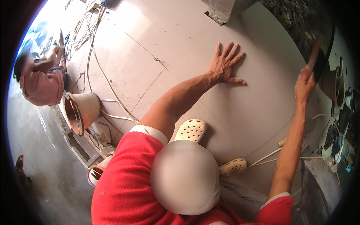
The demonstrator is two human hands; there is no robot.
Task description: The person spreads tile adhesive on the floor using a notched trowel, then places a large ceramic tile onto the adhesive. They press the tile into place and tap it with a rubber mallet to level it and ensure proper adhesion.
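Observation:
My left hand (227, 65) lies flat on the pale floor tiles (187, 78), its fingers spread and nothing in it. Over on the right, my right hand (304, 84) is closed around the brown handle of a wooden-handled tool (314, 52). The handle points up and away from me toward the rubble. Motion blur and dark surroundings hide the tool's head, so I cannot make out its kind. Red sleeves with white cuffs cover my upper arms. Cream clogs with holes, one (191, 130) below my left forearm and another (233, 167) further right, rest on the floor.
A person in a pink shirt (43, 84) sits at the far left. Closer are a stained bucket (88, 108) and looping pale hoses (92, 48). A concrete post (221, 9) stands ahead; dark rubble (287, 18) borders the tiles. Another bucket (330, 84) stands right.

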